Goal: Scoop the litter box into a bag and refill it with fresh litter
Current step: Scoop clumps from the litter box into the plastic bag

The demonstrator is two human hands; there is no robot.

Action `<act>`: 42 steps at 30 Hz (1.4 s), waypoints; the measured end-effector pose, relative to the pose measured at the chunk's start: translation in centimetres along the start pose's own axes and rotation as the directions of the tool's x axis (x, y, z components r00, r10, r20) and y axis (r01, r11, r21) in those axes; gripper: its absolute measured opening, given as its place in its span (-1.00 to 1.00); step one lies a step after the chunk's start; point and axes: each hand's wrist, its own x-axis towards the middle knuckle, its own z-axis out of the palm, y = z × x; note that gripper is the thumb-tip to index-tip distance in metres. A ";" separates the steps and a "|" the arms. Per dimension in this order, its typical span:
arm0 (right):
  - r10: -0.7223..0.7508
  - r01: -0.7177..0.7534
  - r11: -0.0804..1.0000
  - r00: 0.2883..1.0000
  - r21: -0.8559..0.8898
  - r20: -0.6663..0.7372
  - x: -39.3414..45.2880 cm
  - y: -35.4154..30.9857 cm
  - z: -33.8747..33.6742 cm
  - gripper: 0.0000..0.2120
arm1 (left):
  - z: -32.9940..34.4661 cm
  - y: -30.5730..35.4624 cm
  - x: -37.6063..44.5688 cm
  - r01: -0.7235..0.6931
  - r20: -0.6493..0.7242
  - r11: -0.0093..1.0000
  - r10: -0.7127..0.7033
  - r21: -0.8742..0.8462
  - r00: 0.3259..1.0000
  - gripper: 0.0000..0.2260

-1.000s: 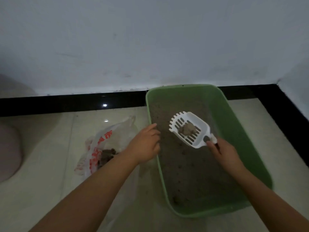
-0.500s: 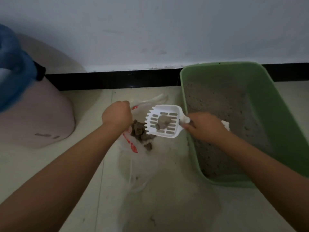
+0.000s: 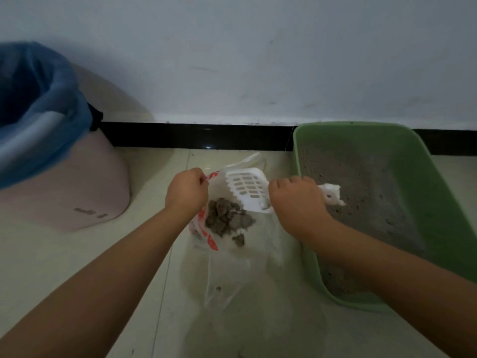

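Observation:
A clear plastic bag [image 3: 229, 275] with red print lies on the floor, with several grey litter clumps [image 3: 227, 218] inside. My left hand [image 3: 186, 191] pinches the bag's rim and holds its mouth open. My right hand [image 3: 295, 202] grips the handle of a white slotted scoop [image 3: 246, 188], which is tipped over the bag's mouth with its slots bare. The green litter box [image 3: 462, 228] stands to the right, holding grey litter [image 3: 361, 197]. The scoop's handle end [image 3: 331, 193] pokes out over the box.
A pink bin [image 3: 64, 192] lined with a blue bag [image 3: 38, 104] stands at the left against the wall. A black skirting strip [image 3: 196, 136] runs along the white wall. The floor is pale tile.
The scoop travelled from the litter box to over the bag and tipped; its clump now lies in the bag. My left hand went from the box rim to the bag's rim.

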 end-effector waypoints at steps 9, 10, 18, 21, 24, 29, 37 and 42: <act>0.327 -0.329 0.850 0.942 0.412 0.077 -4.8 9.1 1.3 -0.83 | 0.8 2.3 -1.1 -0.293 -0.135 0.948 0.308 0.125 0.942 -0.72; 0.376 -0.372 0.822 0.923 0.432 0.079 -5.7 10.3 1.5 -0.82 | 1.3 2.7 -1.2 -0.404 -0.155 0.905 0.421 0.132 0.893 -0.73; 0.652 -0.745 0.667 0.596 0.019 0.468 -12.1 19.5 5.1 -0.63 | 8.4 8.4 -2.6 -0.845 -0.042 0.534 0.845 0.035 0.533 -0.70; 0.680 -0.720 0.686 0.584 -0.104 0.444 -12.9 20.2 6.4 -0.58 | 10.2 9.7 -2.5 -0.895 -0.055 0.441 0.897 0.069 0.438 -0.71; 0.681 -0.691 0.709 0.618 -0.142 0.392 -12.3 20.6 7.4 -0.61 | 11.4 9.7 -1.9 -0.920 -0.086 0.363 0.931 0.148 0.354 -0.73; 0.541 -0.652 0.749 0.705 0.119 0.460 -11.3 20.5 10.3 -0.73 | 13.3 9.6 -1.1 -0.939 -0.163 0.287 0.952 0.187 0.259 -0.89; 0.358 -0.546 0.746 0.812 0.381 0.461 -6.8 18.5 13.2 -0.70 | 14.8 9.9 -0.5 -0.957 -0.261 0.260 0.939 0.124 0.222 -0.68; 0.360 -0.520 0.654 0.853 0.549 0.379 -2.6 15.8 15.0 -0.81 | 15.0 9.6 -0.5 -0.962 -0.219 0.250 0.950 0.109 0.222 -0.66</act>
